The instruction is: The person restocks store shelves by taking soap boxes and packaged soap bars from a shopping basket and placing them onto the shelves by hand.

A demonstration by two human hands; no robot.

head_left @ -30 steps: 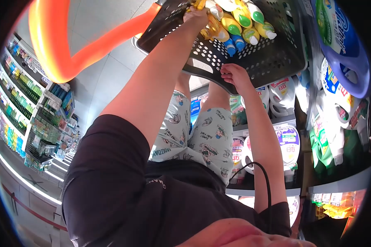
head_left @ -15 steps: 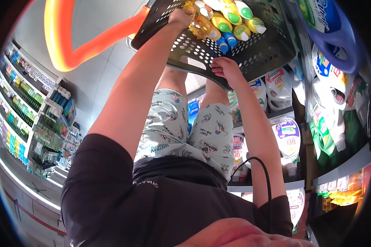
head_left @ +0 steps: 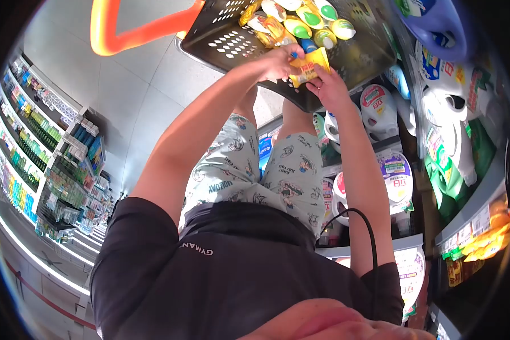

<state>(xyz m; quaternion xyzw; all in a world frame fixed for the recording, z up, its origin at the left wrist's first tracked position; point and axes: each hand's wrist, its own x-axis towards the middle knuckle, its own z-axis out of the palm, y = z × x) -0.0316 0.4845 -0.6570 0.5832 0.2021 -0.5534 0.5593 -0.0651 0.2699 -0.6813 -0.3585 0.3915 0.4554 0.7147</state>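
Observation:
A small yellow packet with red lettering point(head_left: 310, 67) is held up between my two hands over the near rim of a black shopping basket point(head_left: 226, 48). My left hand point(head_left: 279, 63) has its fingers closed on the packet's left edge. My right hand point(head_left: 327, 88) pinches the lower right side. Behind the packet, inside the basket, lie several yellow and white bottles with green or white caps point(head_left: 297, 25), other yellow packets point(head_left: 272, 31) and a blue-capped piece point(head_left: 307, 45), partly hidden.
An orange bar-like handle point(head_left: 147, 37) reaches toward the basket's left side. On the right, shelves carry white detergent bottles point(head_left: 395, 178), a purple jug point(head_left: 436, 34) and green pouches point(head_left: 445, 175). Farther left are stocked store shelves point(head_left: 34, 124).
My left hand has come out of the basket toward me with the yellow packet. My right hand has left the basket rim and now grips the packet too.

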